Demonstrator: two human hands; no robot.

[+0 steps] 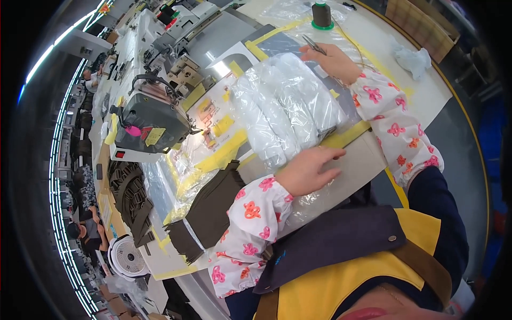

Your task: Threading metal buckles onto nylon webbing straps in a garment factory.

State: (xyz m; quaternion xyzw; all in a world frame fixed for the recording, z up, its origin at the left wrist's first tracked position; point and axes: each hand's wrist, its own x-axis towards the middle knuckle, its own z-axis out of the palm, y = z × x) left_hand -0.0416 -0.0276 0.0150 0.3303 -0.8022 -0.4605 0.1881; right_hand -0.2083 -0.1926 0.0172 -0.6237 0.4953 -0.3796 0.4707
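Note:
A clear plastic bag of folded white pieces [285, 104] lies on the table in front of me, beside the sewing machine. My right hand [335, 63] is closed around small metal thread snips [313, 45] at the bag's far right corner, their pointed tips sticking out past the fingers. At the bag's near edge is my left hand [309, 172], palm down, with the fingers apart and nothing held. Whether it presses on the plastic I cannot tell. A strapped bundle of dark brown fabric strips [205, 210] lies left of my left forearm.
The sewing machine [152, 125] stands on the left, its needle area lit. Dark straps with buckles [129, 194] hang below it, near a white fan [128, 256]. A dark thread cone [321, 16] stands at the back, crumpled plastic [412, 60] at right. Yellow tape edges the table.

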